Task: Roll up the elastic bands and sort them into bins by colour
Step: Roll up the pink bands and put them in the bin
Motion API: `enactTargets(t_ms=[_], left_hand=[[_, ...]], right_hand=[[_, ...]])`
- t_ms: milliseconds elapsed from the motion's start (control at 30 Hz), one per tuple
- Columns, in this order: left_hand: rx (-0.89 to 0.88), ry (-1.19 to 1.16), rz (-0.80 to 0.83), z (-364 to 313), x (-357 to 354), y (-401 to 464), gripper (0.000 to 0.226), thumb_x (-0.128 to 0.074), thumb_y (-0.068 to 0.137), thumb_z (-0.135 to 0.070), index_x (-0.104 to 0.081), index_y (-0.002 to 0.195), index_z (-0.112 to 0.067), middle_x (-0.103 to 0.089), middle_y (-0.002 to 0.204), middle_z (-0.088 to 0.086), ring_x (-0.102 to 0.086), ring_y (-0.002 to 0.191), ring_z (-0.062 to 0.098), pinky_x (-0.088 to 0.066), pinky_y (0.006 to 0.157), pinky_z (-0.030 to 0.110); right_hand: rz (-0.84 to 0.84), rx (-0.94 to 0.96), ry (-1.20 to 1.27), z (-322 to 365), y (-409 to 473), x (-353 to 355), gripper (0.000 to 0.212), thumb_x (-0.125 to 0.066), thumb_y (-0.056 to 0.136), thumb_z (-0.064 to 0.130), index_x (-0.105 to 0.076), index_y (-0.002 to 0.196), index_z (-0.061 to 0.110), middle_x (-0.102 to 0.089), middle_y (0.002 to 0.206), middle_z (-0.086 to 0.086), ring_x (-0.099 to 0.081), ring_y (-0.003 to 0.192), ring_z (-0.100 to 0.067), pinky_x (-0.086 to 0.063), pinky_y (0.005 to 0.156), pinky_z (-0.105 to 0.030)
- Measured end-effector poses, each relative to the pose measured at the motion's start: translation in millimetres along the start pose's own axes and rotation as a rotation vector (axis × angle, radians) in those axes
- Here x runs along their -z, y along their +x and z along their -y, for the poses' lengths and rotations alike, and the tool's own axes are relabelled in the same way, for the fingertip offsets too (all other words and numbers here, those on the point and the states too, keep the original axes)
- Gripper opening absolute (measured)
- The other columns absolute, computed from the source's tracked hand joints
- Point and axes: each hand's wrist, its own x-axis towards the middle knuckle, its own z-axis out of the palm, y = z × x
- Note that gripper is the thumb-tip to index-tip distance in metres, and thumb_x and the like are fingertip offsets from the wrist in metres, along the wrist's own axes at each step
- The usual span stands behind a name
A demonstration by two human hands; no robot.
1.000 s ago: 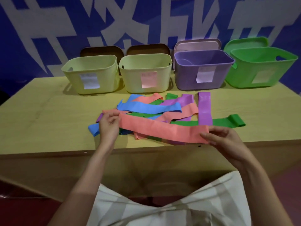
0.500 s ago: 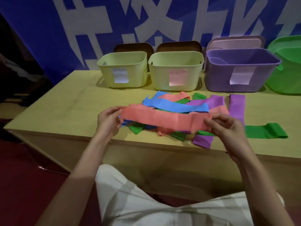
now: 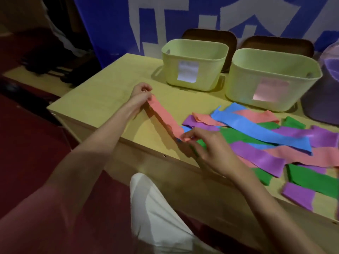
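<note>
The left hand is curled into a closed grip around one end of a long salmon-pink elastic band, holding it above the pale wooden bench near the bench's left corner. The right hand pinches the band's other end between thumb and forefinger, its remaining fingers spread loosely downward. The band runs taut and slanted between the two grips, from upper left down to the near edge of the bench, where the right hand's end sits just at the left fringe of a heap of flat elastic bands in blue, purple, green and salmon-pink that overlap one another across the bench's right part.

Behind the heap stand two pale yellow-green plastic bins. The left pale yellow-green bin carries a white paper label; the right pale yellow-green bin carries a pink paper label. Any writing on either label is too blurred to read. A purple plastic bin is cut off at the right edge. Two dark brown lids lean upright behind the yellow-green bins, against a blue banner with large white characters, only partly in view and not readable.
</note>
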Motion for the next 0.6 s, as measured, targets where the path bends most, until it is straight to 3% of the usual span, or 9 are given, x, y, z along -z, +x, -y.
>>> enactTargets(t_ms=[133, 267, 400, 467, 600], left_hand=[[-0.060, 0.039, 0.014, -1.9, -3.4, 26.2, 0.040, -0.047, 0.076, 0.021, -0.053, 0.096, -0.012, -0.052, 0.103, 0.004, -0.057, 0.076, 0.012, -0.050, 0.050, 0.016], [-0.112, 0.124, -0.093, 11.1, 0.6, 56.6, 0.039, -0.060, 0.076, 0.012, -0.052, 0.101, -0.017, -0.047, 0.116, 0.005, -0.054, 0.090, 0.014, -0.045, 0.051, 0.007], [-0.123, 0.251, -0.138, 35.6, 8.1, 80.2, 0.037, -0.062, 0.073, 0.010, -0.055, 0.093, -0.021, -0.051, 0.117, 0.005, -0.060, 0.101, 0.020, -0.051, 0.071, 0.016], [-0.202, 0.384, -0.182, 42.9, 12.1, 76.9, 0.031, -0.063, 0.078, 0.003, -0.059, 0.101, -0.017, -0.047, 0.123, 0.006, -0.056, 0.099, 0.015, -0.048, 0.080, 0.017], [-0.347, 0.401, -0.125, 40.3, 19.5, 27.7, 0.029, -0.066, 0.082, -0.009, -0.060, 0.109, -0.014, -0.053, 0.119, 0.000, -0.051, 0.101, 0.008, -0.039, 0.081, 0.009]], right_hand=[[0.077, 0.008, -0.157, -3.2, 27.6, -27.4, 0.010, -0.054, 0.094, 0.015, -0.062, 0.100, 0.018, -0.066, 0.093, 0.004, -0.061, 0.084, -0.019, -0.048, 0.069, -0.038], [0.098, 0.082, -0.235, -8.6, 55.4, -53.9, 0.008, -0.055, 0.092, 0.012, -0.062, 0.096, 0.012, -0.060, 0.094, -0.004, -0.058, 0.082, -0.026, -0.046, 0.064, -0.039], [0.134, 0.090, -0.270, -11.3, 67.4, -78.0, 0.008, -0.058, 0.090, 0.009, -0.062, 0.095, 0.006, -0.055, 0.090, -0.011, -0.055, 0.083, -0.032, -0.047, 0.060, -0.041], [0.147, 0.101, -0.241, -14.5, 66.8, -85.5, 0.008, -0.061, 0.088, 0.009, -0.064, 0.093, 0.006, -0.055, 0.088, -0.011, -0.054, 0.082, -0.032, -0.045, 0.062, -0.038], [0.095, 0.074, -0.129, -20.4, 58.0, -87.3, 0.016, -0.064, 0.086, 0.010, -0.071, 0.100, 0.012, -0.054, 0.091, -0.003, -0.050, 0.085, -0.021, -0.040, 0.072, -0.027]])
